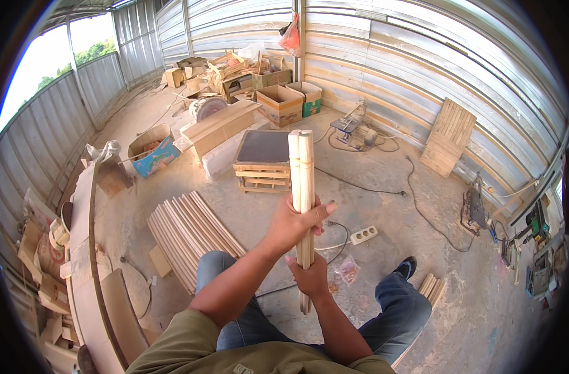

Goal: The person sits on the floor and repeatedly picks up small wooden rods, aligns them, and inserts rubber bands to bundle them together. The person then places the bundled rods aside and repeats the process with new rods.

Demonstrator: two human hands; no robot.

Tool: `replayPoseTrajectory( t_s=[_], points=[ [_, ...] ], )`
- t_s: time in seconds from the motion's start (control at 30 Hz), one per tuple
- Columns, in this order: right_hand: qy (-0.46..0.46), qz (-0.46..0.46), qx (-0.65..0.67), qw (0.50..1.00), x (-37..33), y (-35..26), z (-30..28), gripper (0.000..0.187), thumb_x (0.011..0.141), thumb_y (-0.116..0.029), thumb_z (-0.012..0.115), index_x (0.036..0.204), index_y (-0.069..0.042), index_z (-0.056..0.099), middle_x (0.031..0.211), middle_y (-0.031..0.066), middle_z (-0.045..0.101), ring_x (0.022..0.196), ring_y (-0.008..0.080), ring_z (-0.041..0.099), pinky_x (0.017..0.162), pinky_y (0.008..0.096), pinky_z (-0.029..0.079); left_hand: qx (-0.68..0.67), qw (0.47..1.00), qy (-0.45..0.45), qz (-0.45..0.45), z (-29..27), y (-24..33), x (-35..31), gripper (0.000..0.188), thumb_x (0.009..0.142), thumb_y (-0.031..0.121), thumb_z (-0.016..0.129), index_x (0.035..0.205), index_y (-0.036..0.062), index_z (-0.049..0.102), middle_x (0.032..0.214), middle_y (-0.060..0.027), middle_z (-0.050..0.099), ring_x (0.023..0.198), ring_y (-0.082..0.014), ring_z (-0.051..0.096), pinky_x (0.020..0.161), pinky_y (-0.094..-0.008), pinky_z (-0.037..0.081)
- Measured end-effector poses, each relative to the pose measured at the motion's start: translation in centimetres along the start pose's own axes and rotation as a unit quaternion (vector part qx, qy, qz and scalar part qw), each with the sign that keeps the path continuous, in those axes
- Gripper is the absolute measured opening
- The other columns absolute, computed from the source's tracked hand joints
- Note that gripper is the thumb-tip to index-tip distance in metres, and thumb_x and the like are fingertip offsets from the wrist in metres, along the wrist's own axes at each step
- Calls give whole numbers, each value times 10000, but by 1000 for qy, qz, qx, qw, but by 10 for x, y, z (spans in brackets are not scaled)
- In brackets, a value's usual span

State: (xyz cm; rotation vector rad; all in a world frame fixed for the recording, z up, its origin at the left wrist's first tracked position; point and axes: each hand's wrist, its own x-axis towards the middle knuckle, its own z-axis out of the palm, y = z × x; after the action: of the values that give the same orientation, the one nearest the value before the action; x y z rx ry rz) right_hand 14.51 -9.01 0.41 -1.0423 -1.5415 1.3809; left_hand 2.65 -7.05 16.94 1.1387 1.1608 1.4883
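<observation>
A bundle of pale wooden sticks [302, 177] stands upright in front of me, with a thin band around it near the top. My left hand [292, 223] wraps around its middle, the thumb lying across the front. Lower down, my right hand [310, 278] is closed around the same bundle, and the stick ends show below it. On the floor to the left lies a row of long wooden strips [194, 234]. More wooden strips [433, 288] lie beside my right leg.
A low wooden stool [262, 149] with a dark top stands ahead. Cardboard boxes [279, 105] and scrap wood fill the back. A white power strip [363, 235], cables and a plastic bag [348, 269] lie on the floor. A blue power tool [350, 124] sits near the wall; a long board [88, 249] is at left.
</observation>
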Motion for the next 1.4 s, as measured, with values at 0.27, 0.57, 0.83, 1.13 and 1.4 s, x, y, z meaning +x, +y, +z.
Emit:
replayPoseTrajectory(
  t_s=[0.27, 0.57, 0.83, 1.13, 1.4],
  points=[
    [-28, -64, -25, 997, -1, 20, 1, 254, 902, -198, 834, 912, -8, 664, 726, 91, 682, 668, 150, 649, 635, 363, 528, -119, 987, 15, 106, -24, 57, 39, 224, 941, 189, 850, 931, 81, 653, 672, -20, 614, 523, -130, 603, 512, -314, 565],
    [-87, -56, -177, 979, -18, 53, -28, 383, 871, -321, 871, 1000, -14, 681, 810, 176, 734, 751, 364, 745, 695, 432, 564, -176, 965, 52, 188, -181, 110, 114, 213, 1046, 200, 692, 1160, 22, 663, 726, 8, 538, 633, -116, 529, 624, -301, 533],
    [-65, 40, -329, 941, -33, 35, -54, 440, 874, -382, 830, 1054, -6, 691, 850, 222, 742, 826, 426, 746, 756, 481, 568, -100, 956, 243, 133, -229, 52, 144, 365, 1001, 289, 778, 1130, -23, 639, 749, -66, 627, 677, -184, 651, 729, -348, 606],
    [-122, -2, -644, 755, 21, -109, -106, 494, 837, -322, 877, 1177, -21, 680, 950, 211, 767, 938, 425, 744, 866, 504, 584, 542, 751, -178, 333, -31, -119, 26, 806, 780, 424, 931, 1398, 63, 561, 1390, -207, 649, 1311, -385, 612, 1145, -480, 456],
    [135, -351, -271, 886, 42, -133, -70, 861, 810, -338, 942, 1490, -33, 513, 1325, 221, 683, 1193, 297, 686, 1038, 454, 545, 227, 963, -116, 87, -37, -155, 23, 221, 886, 170, 796, 1068, 64, 728, 968, -176, 772, 903, -322, 777, 792, -397, 586]
  ],
)
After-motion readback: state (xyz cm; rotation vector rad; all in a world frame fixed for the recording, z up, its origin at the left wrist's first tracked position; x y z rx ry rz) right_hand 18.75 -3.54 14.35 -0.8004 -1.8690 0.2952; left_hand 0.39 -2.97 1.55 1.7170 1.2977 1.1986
